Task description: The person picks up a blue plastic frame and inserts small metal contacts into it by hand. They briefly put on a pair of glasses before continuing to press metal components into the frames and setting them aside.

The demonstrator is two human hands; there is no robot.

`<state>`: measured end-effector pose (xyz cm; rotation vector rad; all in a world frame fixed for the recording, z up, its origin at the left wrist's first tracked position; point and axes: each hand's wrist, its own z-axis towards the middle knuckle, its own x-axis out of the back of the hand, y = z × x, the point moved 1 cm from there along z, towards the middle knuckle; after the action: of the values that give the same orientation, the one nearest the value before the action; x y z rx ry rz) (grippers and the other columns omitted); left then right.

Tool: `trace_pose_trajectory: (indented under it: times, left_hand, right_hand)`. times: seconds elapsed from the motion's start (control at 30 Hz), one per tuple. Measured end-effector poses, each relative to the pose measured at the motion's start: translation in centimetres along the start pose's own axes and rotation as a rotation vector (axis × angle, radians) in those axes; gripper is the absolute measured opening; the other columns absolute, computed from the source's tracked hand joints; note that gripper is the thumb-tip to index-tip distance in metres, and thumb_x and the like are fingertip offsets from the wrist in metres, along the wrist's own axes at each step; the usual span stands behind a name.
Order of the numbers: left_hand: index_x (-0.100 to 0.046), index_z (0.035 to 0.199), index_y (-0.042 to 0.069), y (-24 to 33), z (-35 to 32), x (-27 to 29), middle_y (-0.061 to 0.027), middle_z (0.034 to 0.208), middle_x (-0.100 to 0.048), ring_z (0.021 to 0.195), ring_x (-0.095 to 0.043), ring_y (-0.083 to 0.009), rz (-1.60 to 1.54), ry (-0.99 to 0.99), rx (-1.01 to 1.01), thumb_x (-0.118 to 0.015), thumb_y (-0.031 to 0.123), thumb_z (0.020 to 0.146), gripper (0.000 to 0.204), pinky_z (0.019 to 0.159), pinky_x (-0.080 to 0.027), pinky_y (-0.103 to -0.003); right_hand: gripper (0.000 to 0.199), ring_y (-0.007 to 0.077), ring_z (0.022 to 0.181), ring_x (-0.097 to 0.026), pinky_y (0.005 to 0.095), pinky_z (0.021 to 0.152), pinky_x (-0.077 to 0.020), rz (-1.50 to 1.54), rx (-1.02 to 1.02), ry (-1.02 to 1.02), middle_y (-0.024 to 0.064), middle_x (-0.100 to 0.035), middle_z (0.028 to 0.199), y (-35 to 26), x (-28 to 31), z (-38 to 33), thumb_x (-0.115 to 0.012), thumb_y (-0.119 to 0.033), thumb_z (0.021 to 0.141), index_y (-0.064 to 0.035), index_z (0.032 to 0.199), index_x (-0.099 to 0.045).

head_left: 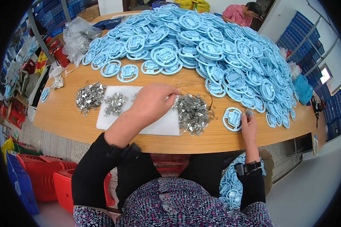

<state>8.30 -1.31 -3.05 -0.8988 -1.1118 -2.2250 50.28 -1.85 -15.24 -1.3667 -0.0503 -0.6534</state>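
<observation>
My left hand is closed in a pinch above the right part of a white foam sheet, beside a heap of small silvery metal clips. What its fingertips hold, if anything, is hidden. My right hand has its thumb and fingers closed on small silvery metal pieces. Right beside its thumb, a round light-blue plastic part lies flat on the wooden table. On the foam sits a smaller cluster of clips, partly spread toward my left wrist. Another clip heap lies at the sheet's left edge.
A huge pile of light-blue plastic parts covers the table's far side and right. More fill a container by my right leg. Red plastic stools stand lower left. A person in pink sits behind the pile.
</observation>
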Motion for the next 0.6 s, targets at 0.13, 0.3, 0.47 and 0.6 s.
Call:
trace_pose_trajectory:
  times: [0.13,0.3,0.47,0.6]
  left_hand:
    - [-0.072,0.099,0.01,-1.6,4.3,-3.6,-0.0085,0.094,-0.064,0.091,-0.063,-0.0286,0.179,-0.121,-0.155,-0.065,0.009,0.084,0.017,0.077,-0.051,-0.042]
    - [-0.071,0.099,0.014,-3.2,6.7,-5.8,-0.0073,0.1,-0.059,0.093,-0.061,-0.0283,0.282,-0.339,-0.095,-0.063,0.01,0.086,0.015,0.077,-0.05,-0.042]
    - [-0.069,0.101,0.012,-4.0,8.0,-6.2,-0.0072,0.096,-0.062,0.089,-0.063,-0.0291,0.251,-0.281,-0.032,-0.062,0.014,0.089,0.013,0.077,-0.051,-0.042]
    - [-0.064,0.107,0.01,-4.1,8.9,-5.6,-0.0125,0.091,-0.068,0.085,-0.066,-0.0315,0.007,-0.191,0.08,-0.059,0.02,0.095,0.016,0.074,-0.051,-0.041]
  right_hand:
    - [0.038,0.0126,0.084,-0.061,0.0283,0.075,-0.0509,-0.128,0.094,0.039,0.0081,-0.064,0.098,-1.9,-0.9,-1.8,-0.06,-0.019,0.098,0.0051,0.127,-0.055]
    - [0.035,0.0151,0.094,-0.06,0.0293,0.083,-0.0497,-0.105,0.16,0.134,0.0106,-0.062,0.11,-0.9,-0.5,-1.8,-0.057,-0.016,0.099,0.0036,0.128,-0.056]
    - [0.035,0.0156,0.099,-0.058,0.0297,0.088,-0.0474,0.065,0.139,0.148,0.0103,-0.061,0.111,-0.7,-0.6,-1.9,-0.055,-0.016,0.1,0.0031,0.129,-0.054]
    - [0.035,0.0148,0.103,-0.058,0.0294,0.091,-0.0467,0.08,0.114,0.115,0.0099,-0.061,0.112,-1.2,-0.7,-1.9,-0.055,-0.016,0.1,0.0031,0.129,-0.054]
